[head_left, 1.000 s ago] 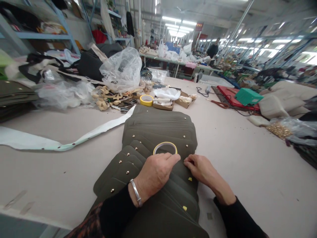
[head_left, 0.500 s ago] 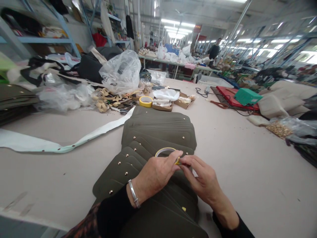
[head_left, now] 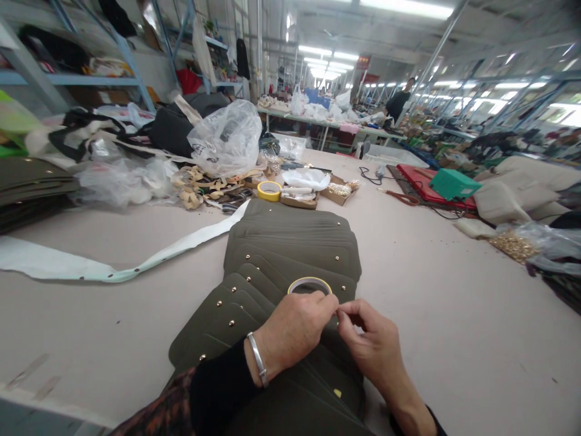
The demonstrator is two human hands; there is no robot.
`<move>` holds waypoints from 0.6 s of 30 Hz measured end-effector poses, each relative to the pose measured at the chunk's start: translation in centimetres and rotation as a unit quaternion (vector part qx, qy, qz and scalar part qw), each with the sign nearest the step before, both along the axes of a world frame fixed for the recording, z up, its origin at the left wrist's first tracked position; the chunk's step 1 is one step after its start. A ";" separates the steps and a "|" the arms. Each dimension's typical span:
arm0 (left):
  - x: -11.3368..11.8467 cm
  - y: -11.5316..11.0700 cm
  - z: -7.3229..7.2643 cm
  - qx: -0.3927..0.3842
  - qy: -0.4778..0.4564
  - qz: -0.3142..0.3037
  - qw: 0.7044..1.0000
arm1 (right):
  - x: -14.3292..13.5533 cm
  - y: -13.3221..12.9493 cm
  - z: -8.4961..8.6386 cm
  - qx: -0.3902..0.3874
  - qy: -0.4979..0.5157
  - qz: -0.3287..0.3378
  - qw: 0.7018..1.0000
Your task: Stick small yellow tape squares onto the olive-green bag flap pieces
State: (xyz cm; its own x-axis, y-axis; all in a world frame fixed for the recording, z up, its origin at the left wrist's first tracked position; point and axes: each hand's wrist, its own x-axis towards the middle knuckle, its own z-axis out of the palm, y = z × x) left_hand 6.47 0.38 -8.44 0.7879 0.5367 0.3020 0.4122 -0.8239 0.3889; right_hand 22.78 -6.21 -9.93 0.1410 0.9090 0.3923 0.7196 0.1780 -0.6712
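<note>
Toward the near side of the table (head_left: 431, 272), a small yellow scrap (head_left: 337, 393) lies on overlapping olive panels (head_left: 290, 242) with metal studs (head_left: 231, 323). Above these panels, the left hand (head_left: 293, 330), a silver bangle (head_left: 258, 360) at its wrist, curls around the near side of a tape roll (head_left: 311, 280). On the right, the right hand (head_left: 374, 342) presses thumb and forefinger together beside the left hand's fingertips; whether they pinch anything I cannot tell. Left of the panels runs a pale strip (head_left: 158, 258). Past their far end sit a second roll (head_left: 269, 195) and an open box of gold-coloured pieces (head_left: 338, 191). Far right, a green box (head_left: 455, 183) rests on a red surface (head_left: 414, 177).
</note>
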 end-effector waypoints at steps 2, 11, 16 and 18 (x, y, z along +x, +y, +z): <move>0.5 0.2 -0.4 0.020 -0.013 0.006 1.000 | -0.2 0.2 0.2 -0.055 0.084 -0.024 0.995; 1.2 0.1 -2.5 0.069 -0.080 0.039 0.994 | 2.2 3.2 -1.6 -0.119 0.257 -0.084 0.955; 1.2 0.4 -2.4 0.082 0.068 0.050 0.993 | 4.7 3.9 -2.7 -0.148 0.231 -0.059 0.960; 1.2 0.4 -2.5 0.077 0.101 0.044 0.991 | 5.0 3.9 -2.9 -0.159 0.189 -0.053 0.968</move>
State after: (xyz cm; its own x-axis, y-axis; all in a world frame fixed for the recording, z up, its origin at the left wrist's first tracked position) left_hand 7.69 0.81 -10.97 0.7933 0.5650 0.2267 0.5409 -0.8250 0.1635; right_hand 27.80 -2.32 -12.88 0.3191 0.9477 -0.0027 0.4150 -0.1423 -0.8986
